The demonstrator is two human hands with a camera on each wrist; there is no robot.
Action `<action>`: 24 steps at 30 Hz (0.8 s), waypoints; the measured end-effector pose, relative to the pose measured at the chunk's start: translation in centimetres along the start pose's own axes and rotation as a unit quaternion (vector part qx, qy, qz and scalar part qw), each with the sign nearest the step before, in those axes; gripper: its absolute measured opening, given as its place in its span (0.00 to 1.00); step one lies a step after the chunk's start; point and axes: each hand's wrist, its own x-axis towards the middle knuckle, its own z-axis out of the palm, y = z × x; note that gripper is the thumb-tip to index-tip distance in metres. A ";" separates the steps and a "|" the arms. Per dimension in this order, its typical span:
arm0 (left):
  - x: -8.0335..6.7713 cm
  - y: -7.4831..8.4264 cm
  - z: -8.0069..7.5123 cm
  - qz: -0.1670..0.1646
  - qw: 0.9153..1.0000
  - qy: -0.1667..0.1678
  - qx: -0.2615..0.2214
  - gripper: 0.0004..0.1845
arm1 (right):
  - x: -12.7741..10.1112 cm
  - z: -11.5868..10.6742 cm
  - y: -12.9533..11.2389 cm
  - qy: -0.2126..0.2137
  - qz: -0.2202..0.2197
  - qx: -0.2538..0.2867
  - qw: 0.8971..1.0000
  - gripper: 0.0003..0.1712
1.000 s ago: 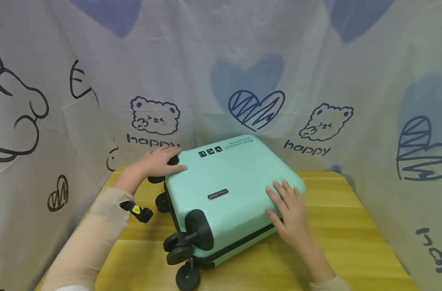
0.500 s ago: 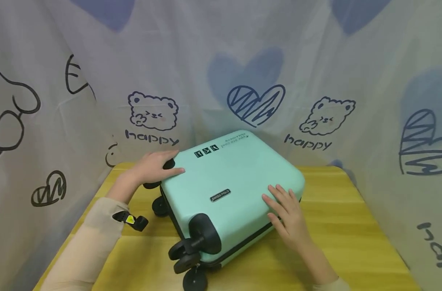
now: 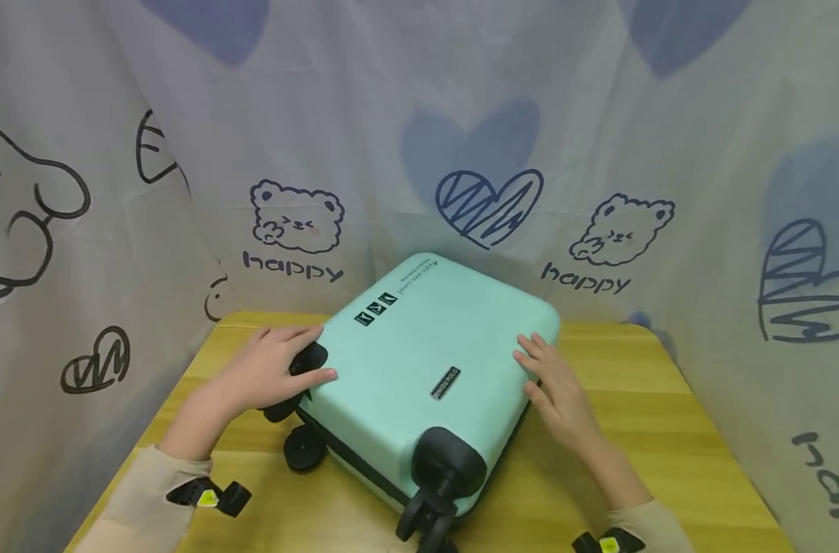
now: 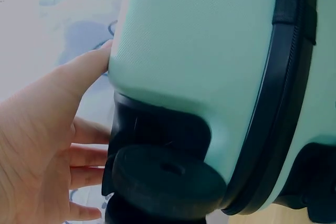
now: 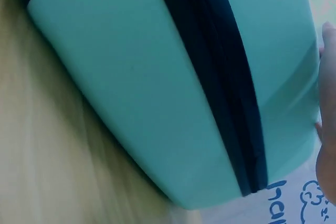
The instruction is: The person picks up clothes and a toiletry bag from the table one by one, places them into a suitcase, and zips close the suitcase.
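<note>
A mint-green hard-shell suitcase (image 3: 426, 346) lies flat on the wooden table (image 3: 668, 430), with its black wheels (image 3: 303, 448) toward me. My left hand (image 3: 267, 372) rests on the near-left corner. Its thumb touches the shell and its fingers are stretched over the black wheel housing (image 3: 310, 358). The left wrist view shows that corner (image 4: 210, 51), the wheel (image 4: 163, 182) and my left hand (image 4: 37, 145) beside them. My right hand (image 3: 557, 392) presses with straight fingers on the right edge. The right wrist view shows the suitcase side (image 5: 131, 87) with its black zip band (image 5: 220, 77).
A white curtain (image 3: 599, 153) printed with bears, hearts and "happy" closes in the table at the back and on both sides. Bare tabletop shows to the left, right and front of the suitcase. Another wheel pair (image 3: 426, 522) overhangs near the front edge.
The suitcase has turned counter-clockwise on the table, its wheel end swinging right. My left hand came toward me with the corner, and my right hand slid onto the right edge.
</note>
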 end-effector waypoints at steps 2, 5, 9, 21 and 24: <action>-0.9 0.3 0.1 -0.002 1.000 0.006 -0.001 0.47 | 0.4 -0.3 0.2 -0.028 0.039 -0.015 0.999 0.25; -2.2 0.7 0.0 0.004 1.000 0.014 -0.005 0.47 | 1.2 -0.8 0.0 -0.069 0.083 -0.060 0.992 0.27; -3.3 0.5 0.0 0.026 1.000 0.012 -0.009 0.48 | 1.1 -2.0 -2.3 -0.104 0.062 -0.104 0.987 0.31; -2.1 -1.8 0.9 0.059 0.984 -0.058 -0.157 0.52 | 0.0 -1.1 -9.4 -0.149 -0.065 -0.058 0.985 0.39; -1.6 -1.5 1.1 0.057 0.981 -0.064 -0.176 0.51 | -0.2 -1.1 -9.6 -0.150 -0.040 -0.043 0.987 0.43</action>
